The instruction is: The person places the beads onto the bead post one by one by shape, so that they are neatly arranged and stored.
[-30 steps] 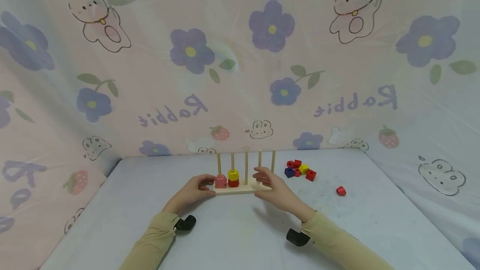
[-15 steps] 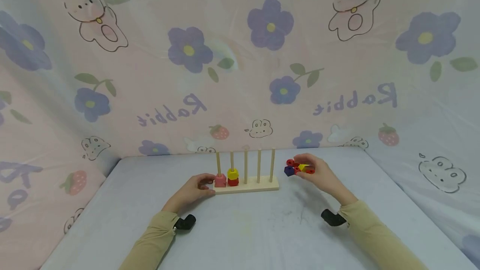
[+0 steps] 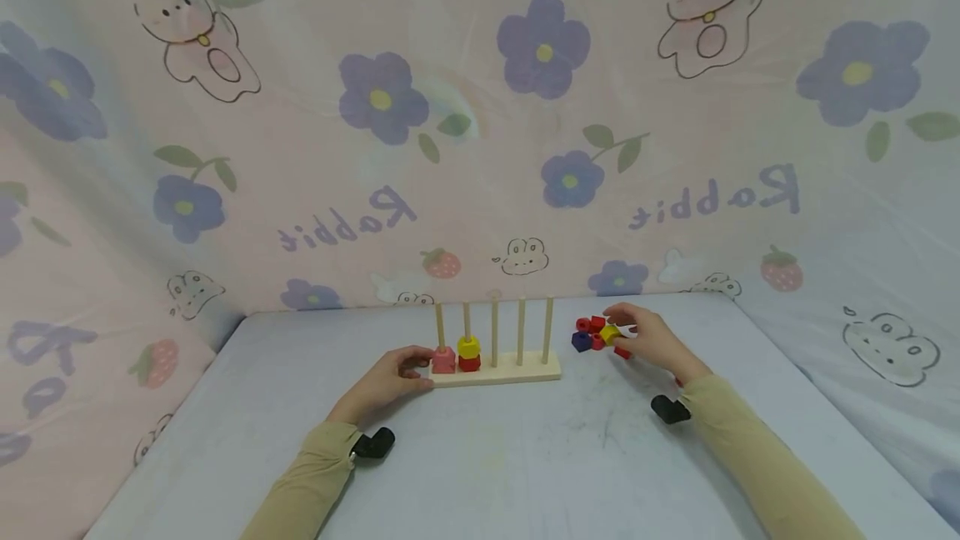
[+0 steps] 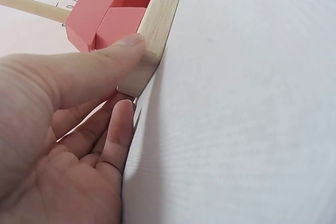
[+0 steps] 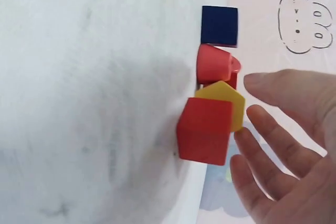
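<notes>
A wooden peg rack (image 3: 517,370) with several upright pegs stands on the table. Pink blocks (image 3: 444,361) sit on its leftmost peg; the second peg carries a yellow block (image 3: 468,347) over a red block (image 3: 469,365). My left hand (image 3: 390,375) grips the rack's left end, thumb (image 4: 128,45) along the base and fingers behind it. Over the loose blocks at right, my right hand (image 3: 651,340) has its fingers spread and loosely bent, holding nothing. Its fingertips are close to a yellow block (image 5: 238,106) and a red block (image 5: 205,132).
A dark blue block (image 3: 582,341) and several small red blocks (image 3: 583,324) lie grouped right of the rack. Another red block (image 3: 678,382) is mostly hidden by the right wrist. A patterned cloth (image 3: 480,148) hangs behind the white table (image 3: 480,457).
My right hand has moved from the rack's right end over to the loose blocks at right, then slightly farther right. The left hand keeps its grip on the rack.
</notes>
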Demonstrator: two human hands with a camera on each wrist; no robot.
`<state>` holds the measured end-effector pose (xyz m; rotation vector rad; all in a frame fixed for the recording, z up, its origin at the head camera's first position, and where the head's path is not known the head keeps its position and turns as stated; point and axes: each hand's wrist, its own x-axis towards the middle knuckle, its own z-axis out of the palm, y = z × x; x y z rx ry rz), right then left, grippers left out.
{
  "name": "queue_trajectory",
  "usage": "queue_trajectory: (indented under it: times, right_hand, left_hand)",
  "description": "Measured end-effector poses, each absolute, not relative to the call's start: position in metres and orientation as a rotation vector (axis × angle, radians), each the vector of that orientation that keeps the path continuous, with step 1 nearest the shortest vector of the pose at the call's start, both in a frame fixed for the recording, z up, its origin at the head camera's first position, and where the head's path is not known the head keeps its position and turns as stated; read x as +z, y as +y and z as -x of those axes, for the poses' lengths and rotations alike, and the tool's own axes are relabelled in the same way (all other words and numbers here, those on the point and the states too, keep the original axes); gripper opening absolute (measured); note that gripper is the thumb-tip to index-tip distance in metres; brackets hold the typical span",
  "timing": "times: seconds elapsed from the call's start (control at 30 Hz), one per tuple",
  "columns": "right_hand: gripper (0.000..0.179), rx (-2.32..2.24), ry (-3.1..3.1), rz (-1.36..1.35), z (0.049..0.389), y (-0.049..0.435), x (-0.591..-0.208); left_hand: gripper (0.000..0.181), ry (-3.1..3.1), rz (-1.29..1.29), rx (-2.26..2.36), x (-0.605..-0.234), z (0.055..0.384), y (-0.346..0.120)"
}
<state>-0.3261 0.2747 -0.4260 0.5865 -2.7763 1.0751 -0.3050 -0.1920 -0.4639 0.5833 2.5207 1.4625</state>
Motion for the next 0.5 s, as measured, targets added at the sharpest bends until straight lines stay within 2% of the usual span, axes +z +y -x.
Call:
queue_trajectory:
  times: [0.5]
  right_hand:
    - [0.028,1.027,-2.836,-0.45,0.338,0.271,-0.437]
  left_hand:
    - [0.048,2.523,-0.579,1.473,-0.465,0.304,-0.191]
